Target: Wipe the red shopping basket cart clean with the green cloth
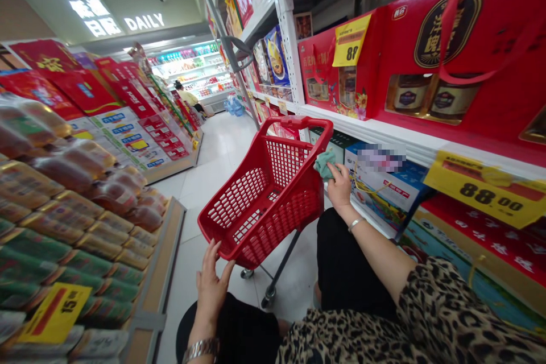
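A red plastic shopping cart (294,199) with a perforated basket stands tilted in view in front of my knees. My right hand (340,183) has its fingers closed on a crumpled green cloth (325,165), which is against the basket's right side, just below the handle end. At the basket's lower left corner is my left hand (213,278), its fingers stretched and the thumb apart. Its fingertips are at the rim and seem to touch it. Inside, the basket holds nothing that I can see.
Shelves (362,125) with red gift boxes (426,57) rise close on the right. Stacked canned drinks (77,222) and bottle packs fill a low display on the left. A tiled aisle (217,142) runs back toward lit coolers (196,74), where a person (186,96) is low down.
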Demonstrator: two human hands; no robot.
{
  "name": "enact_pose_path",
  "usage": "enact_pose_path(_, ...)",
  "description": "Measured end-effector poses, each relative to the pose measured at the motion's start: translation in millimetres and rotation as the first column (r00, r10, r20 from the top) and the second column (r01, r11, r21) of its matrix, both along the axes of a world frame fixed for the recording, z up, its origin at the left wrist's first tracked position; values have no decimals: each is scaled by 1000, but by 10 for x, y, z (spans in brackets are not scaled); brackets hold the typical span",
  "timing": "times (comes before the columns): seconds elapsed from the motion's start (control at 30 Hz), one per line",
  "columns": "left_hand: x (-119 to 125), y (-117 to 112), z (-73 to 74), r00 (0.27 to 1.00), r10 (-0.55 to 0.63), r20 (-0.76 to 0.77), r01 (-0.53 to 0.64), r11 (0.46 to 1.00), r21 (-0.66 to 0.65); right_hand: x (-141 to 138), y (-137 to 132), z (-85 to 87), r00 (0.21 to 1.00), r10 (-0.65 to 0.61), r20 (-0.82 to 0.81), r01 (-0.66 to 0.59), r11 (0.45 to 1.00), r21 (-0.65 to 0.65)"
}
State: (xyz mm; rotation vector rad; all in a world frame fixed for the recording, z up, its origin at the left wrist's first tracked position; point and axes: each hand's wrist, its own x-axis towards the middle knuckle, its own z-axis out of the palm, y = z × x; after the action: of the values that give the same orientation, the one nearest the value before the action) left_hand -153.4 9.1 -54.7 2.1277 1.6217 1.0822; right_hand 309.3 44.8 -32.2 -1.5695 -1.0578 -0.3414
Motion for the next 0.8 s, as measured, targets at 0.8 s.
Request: enact_pose_path(0.8, 120, -52, 38, 999, 18, 32, -18, 1000, 19, -1255, -204, -470, 957, 233, -170, -235, 972, 7)
